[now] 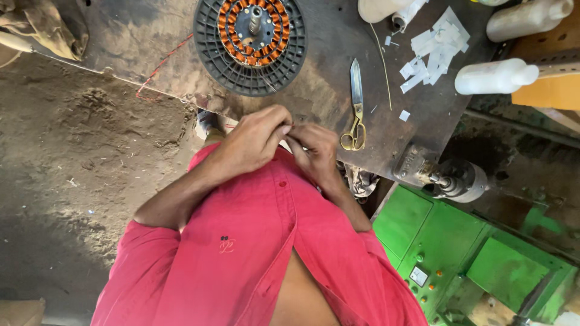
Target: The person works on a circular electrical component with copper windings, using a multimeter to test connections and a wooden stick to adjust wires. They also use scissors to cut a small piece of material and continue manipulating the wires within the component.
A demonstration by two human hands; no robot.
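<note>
My left hand and my right hand meet at the near edge of the dark worktable, just above my red shirt. Their fingertips pinch together on a small piece that is too hidden to identify. Beyond the hands lies a motor stator with copper windings on a black round ribbed disc; a few fine wire ends hang from its near side. Scissors with golden handles lie to the right of my right hand.
White paper slips lie scattered at the table's far right, next to white plastic bottles. A thin red wire crosses the left of the table. A metal spindle and green machine stand at right. Dirt floor at left.
</note>
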